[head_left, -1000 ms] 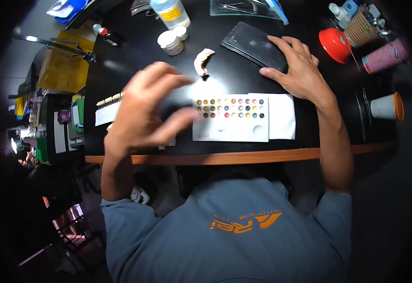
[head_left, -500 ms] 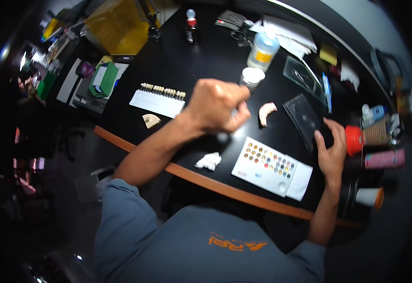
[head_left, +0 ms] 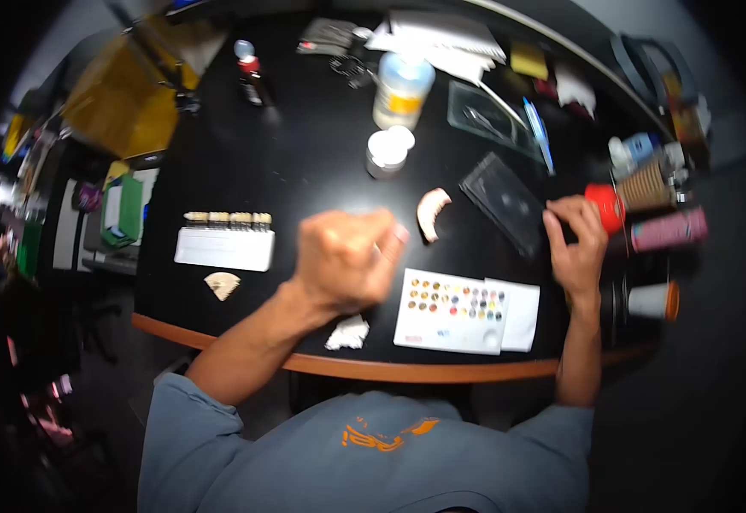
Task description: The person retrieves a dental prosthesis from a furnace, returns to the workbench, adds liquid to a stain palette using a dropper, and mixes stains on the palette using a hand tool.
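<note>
My left hand (head_left: pixel 347 261) is closed in a fist above the desk, between the shade guide and the palette; whatever its fingers may hold is hidden. My right hand (head_left: pixel 578 235) rests at the right with curved fingers and thumb apart, holding nothing, beside a dark flat case (head_left: pixel 503 205). A curved, pale pink dental arch piece (head_left: pixel 430 214) lies between the hands. Nearer me is a white palette of several coloured dots (head_left: pixel 450 329), with a white sheet (head_left: pixel 522 316) at its right. Crumpled white tissue (head_left: pixel 348 333) lies below my left hand.
At left are a tooth shade guide (head_left: pixel 223 248) and a beige fan-shaped piece (head_left: pixel 222 285). Further back stand a white-lidded jar (head_left: pixel 386 154), a bottle with a yellow label (head_left: pixel 403 94) and a dark bottle (head_left: pixel 252 81). A red container (head_left: pixel 605 208) stands beyond my right hand.
My left hand has come down toward me, still in a fist, from near the jar to above the tissue. The view has shifted and turned. My right hand keeps its pose beside the case.
</note>
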Demonstrator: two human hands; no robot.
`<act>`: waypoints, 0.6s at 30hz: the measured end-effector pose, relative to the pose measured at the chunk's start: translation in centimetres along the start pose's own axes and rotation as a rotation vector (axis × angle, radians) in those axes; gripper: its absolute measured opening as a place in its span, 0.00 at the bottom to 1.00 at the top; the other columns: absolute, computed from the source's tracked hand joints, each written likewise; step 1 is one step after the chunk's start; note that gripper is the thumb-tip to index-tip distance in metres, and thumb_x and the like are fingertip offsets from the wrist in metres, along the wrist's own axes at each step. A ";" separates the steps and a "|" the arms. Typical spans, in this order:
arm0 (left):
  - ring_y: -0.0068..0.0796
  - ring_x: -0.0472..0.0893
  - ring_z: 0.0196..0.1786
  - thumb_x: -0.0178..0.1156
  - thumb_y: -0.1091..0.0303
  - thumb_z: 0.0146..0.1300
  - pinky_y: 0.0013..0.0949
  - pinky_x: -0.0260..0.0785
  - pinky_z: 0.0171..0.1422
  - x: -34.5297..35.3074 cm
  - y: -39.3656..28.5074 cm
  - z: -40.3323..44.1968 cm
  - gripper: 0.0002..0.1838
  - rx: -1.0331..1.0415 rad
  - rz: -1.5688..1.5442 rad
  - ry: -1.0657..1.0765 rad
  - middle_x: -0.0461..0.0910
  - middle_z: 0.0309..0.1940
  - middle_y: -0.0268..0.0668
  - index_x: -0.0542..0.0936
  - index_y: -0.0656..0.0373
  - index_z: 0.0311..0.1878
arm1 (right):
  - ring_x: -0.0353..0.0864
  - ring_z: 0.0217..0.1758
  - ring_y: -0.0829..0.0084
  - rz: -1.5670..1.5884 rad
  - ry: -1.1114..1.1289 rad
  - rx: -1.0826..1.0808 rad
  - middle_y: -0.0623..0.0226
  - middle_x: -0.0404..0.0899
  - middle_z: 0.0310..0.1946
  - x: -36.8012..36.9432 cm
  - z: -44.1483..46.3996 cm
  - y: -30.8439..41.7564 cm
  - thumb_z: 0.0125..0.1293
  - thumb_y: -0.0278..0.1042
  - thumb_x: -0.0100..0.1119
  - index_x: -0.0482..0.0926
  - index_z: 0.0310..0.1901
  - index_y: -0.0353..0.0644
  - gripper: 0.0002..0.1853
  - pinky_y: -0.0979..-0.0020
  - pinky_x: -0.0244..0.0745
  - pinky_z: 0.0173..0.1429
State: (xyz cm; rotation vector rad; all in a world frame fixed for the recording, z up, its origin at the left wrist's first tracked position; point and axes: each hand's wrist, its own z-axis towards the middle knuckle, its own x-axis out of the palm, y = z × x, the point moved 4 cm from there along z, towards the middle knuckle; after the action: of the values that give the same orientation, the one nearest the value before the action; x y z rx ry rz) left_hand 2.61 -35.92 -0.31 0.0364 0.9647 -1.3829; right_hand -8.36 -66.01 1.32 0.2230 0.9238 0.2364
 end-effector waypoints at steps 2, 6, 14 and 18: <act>0.30 0.66 0.16 0.59 0.73 0.67 0.36 0.58 0.23 -0.8 1.0 0.1 0.16 -0.162 -0.041 -0.031 0.67 0.15 0.38 0.70 0.61 0.21 | 0.83 0.43 0.62 0.030 -0.029 0.039 0.60 0.85 0.37 -0.3 -0.4 -0.3 0.62 0.21 0.70 0.87 0.38 0.35 0.04 0.65 0.77 0.50; 0.15 0.61 0.21 0.57 0.73 0.69 0.28 0.52 0.25 -2.0 3.2 0.2 0.17 -0.276 -0.125 -0.151 0.61 0.15 0.29 0.69 0.62 0.22 | 0.83 0.41 0.66 0.101 -0.031 0.035 0.62 0.85 0.35 0.1 -0.8 -0.3 0.63 0.21 0.70 0.87 0.38 0.34 0.03 0.69 0.76 0.49; 0.14 0.58 0.17 0.57 0.68 0.77 0.29 0.49 0.21 -2.2 6.0 0.5 0.23 -0.254 -0.031 -0.212 0.59 0.11 0.27 0.68 0.60 0.20 | 0.83 0.44 0.65 0.136 0.083 -0.047 0.62 0.85 0.35 1.5 -1.3 1.1 0.60 0.21 0.72 0.88 0.38 0.36 0.04 0.67 0.77 0.49; 0.16 0.59 0.17 0.53 0.64 0.80 0.31 0.50 0.21 -2.4 6.5 0.5 0.25 -0.269 0.048 -0.177 0.59 0.12 0.29 0.68 0.60 0.21 | 0.82 0.44 0.65 0.134 0.104 -0.062 0.62 0.84 0.34 1.5 -1.3 1.7 0.59 0.20 0.72 0.88 0.37 0.35 0.04 0.67 0.77 0.48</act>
State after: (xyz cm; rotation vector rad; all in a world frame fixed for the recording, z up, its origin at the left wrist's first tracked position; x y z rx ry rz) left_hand 8.52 -32.64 -1.87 -0.2591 0.9862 -1.1819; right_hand -8.66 -63.86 -0.11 0.2169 1.0044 0.4033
